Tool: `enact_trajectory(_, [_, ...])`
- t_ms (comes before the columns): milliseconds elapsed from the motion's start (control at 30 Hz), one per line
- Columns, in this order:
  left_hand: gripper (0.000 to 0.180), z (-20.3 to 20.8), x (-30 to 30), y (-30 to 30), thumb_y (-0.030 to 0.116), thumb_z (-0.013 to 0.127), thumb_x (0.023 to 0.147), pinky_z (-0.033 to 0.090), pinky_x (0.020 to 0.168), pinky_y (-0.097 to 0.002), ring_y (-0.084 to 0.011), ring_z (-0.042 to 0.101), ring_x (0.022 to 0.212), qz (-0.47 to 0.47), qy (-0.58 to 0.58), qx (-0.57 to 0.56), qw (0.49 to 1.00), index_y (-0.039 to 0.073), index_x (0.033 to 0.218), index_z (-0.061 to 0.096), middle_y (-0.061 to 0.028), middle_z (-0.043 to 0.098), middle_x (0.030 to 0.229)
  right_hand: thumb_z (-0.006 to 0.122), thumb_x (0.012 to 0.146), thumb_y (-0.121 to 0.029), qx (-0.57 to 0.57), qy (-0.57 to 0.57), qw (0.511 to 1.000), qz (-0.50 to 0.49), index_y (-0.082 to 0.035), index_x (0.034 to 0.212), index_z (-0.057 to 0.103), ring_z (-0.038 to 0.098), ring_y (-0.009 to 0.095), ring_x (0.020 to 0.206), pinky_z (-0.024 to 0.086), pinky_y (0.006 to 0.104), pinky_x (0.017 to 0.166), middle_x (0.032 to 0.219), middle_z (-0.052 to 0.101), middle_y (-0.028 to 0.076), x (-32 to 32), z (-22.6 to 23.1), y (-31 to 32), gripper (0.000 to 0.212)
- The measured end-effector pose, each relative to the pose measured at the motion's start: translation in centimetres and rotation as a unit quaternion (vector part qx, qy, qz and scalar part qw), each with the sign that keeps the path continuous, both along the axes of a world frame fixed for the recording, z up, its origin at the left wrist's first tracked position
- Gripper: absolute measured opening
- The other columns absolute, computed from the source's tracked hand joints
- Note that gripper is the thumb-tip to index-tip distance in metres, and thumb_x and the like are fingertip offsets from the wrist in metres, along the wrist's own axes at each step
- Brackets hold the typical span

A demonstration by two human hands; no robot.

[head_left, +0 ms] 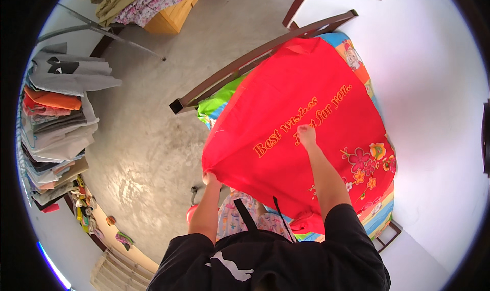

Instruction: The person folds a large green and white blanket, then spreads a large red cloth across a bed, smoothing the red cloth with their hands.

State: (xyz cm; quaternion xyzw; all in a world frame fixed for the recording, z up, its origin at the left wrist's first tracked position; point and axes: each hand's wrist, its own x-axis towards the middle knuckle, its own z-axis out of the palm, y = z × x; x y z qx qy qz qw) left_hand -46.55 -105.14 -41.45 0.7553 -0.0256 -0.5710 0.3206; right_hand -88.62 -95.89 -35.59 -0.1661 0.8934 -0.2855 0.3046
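Observation:
A large red bed cover (255,107), with yellow stitched lettering and a flower print, lies spread over a bed. On its left edge my left hand (208,178) is closed, and the fabric gathers into folds at the fingers. My right hand (306,133) is a fist over the lettering, near the middle of the cover. Its fingertips are hidden, so I cannot tell whether it pinches any cloth. The cloth around that fist looks mostly smooth. Beneath the cover, a colourful printed sheet (352,56) shows along the bed's sides.
A dark brown bed rail (240,61) runs along the far end. The white wall (434,112) stands close on the right. Clothes (56,122) hang from a rack on the left. Folded fabrics (148,3) top a wooden cabinet (176,13) at the back. Small items line the left wall.

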Motion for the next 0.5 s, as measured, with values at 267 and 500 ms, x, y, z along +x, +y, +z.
enact_trajectory(267, [0.043, 2.3, -0.1, 1.2, 0.038, 0.043, 0.093, 0.051, 0.083, -0.0419, -0.0295, 0.055, 0.109, 0.123, 0.254, 0.075, 0.956, 0.011, 0.127, 0.044, -0.0137, 0.046, 0.131, 0.059, 0.082, -0.022, 0.12, 0.035, 0.992, -0.014, -0.002, 0.094, 0.065, 0.062, 0.027, 0.085, 0.048, 0.0356, 0.075, 0.087, 0.066, 0.012, -2.4, -2.2, -4.3, 0.023])
enact_trajectory(500, [0.041, 4.7, -2.7, 3.9, 0.016, 0.07, 0.079, 0.052, 0.078, -0.0398, -0.0252, 0.061, 0.098, -0.177, 0.211, 0.161, 0.948, 0.002, 0.114, 0.056, -0.01, 0.063, 0.105, 0.057, 0.084, -0.021, 0.144, 0.012, 0.989, -0.019, -0.001, 0.098, 0.063, 0.063, 0.027, 0.087, 0.049, 0.037, 0.075, 0.094, 0.065, 0.015, -0.2, -2.8, -3.0, 0.025])
